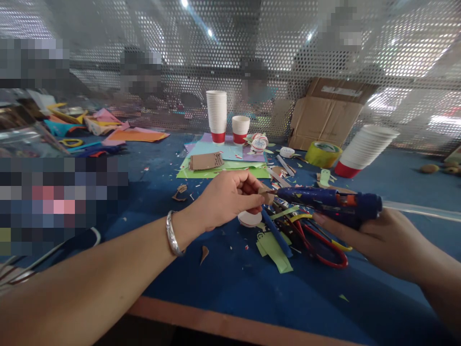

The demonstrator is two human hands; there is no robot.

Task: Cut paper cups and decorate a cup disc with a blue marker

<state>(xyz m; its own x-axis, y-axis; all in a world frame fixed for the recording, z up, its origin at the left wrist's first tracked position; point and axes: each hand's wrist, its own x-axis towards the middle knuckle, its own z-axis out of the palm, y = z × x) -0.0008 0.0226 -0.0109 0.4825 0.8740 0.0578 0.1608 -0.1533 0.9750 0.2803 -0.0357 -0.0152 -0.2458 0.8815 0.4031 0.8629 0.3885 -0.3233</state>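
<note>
A blue hot glue gun (pixel 317 199), with a clear glue stick (pixel 421 209) out of its back, is gripped in my right hand (pixel 389 245). Its nozzle points left and meets a small piece of brown cardboard (pixel 265 196), pinched between the thumb and fingers of my left hand (pixel 234 197). Below my hands lie a white paper disc (pixel 249 219), a blue pen-like stick (pixel 276 233), green paper scraps (pixel 275 252) and scissors with red handles (pixel 324 247). Yellow-handled scissors (pixel 338 239) rest partly behind the glue gun.
Stacked paper cups (pixel 217 115) stand at the back, with another tilted stack (pixel 367 149) at right. Cardboard pieces (pixel 206 161) lie on coloured paper (pixel 230 172). Yellow tape (pixel 323 154) and a cardboard box (pixel 326 117) sit before a perforated metal screen (pixel 180 72). A person is at left.
</note>
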